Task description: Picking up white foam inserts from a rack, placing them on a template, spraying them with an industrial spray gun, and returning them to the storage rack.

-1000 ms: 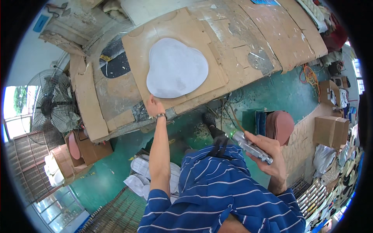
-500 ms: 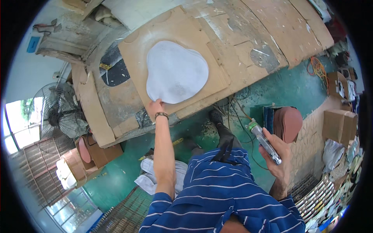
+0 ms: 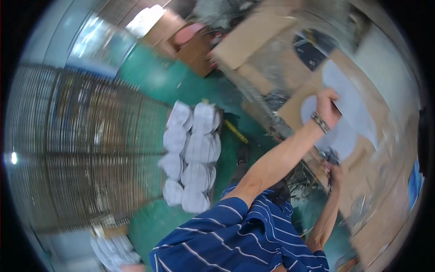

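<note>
My left hand is closed on the edge of a white rounded sheet, lifted at a tilt above the worktable. Beneath it, another white rounded sheet lies on a cardboard panel, partly covered by the raised one and by my hand. Lower down, near the table's front edge, my right hand grips a grey cylindrical hand tool. Motion smears the tool, so its exact kind cannot be made out.
Stacks of white rounded sheets stand on the green floor to my left, beside a tall wire rack. Toward the back are an opened cardboard box and a fan. A dark oval patch marks the far tabletop.
My view has swung left, bringing the stacks and rack in. The left hand has lifted a white sheet off the one beneath. The right hand, still holding the tool, is now by the table.
</note>
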A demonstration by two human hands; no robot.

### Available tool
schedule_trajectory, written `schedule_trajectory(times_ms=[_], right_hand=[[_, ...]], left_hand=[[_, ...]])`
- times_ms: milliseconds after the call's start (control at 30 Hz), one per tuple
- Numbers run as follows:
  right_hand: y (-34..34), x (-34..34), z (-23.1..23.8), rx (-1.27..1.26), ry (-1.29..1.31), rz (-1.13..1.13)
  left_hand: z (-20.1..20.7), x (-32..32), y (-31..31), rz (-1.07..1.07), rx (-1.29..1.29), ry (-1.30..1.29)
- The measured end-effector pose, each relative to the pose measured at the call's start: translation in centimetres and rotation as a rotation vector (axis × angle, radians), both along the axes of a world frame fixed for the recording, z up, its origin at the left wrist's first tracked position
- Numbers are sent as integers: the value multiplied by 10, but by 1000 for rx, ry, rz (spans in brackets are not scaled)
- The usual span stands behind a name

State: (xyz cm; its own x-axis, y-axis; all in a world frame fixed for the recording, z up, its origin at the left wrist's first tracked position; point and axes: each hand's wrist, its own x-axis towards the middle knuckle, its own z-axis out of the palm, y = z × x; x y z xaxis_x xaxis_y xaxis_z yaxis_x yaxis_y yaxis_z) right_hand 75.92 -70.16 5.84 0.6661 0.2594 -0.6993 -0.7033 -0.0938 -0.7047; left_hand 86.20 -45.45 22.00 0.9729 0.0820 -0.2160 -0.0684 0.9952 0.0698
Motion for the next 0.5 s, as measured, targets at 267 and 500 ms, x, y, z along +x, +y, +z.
schedule_trajectory(times_ms=[267,500], right_hand=[[47,-3,61,-387,-119,510],[144,-81,79,-261,-192,802]], left_hand=[[16,-182,162,631,-16,103],[-45,-420,264,1358,39,433]])
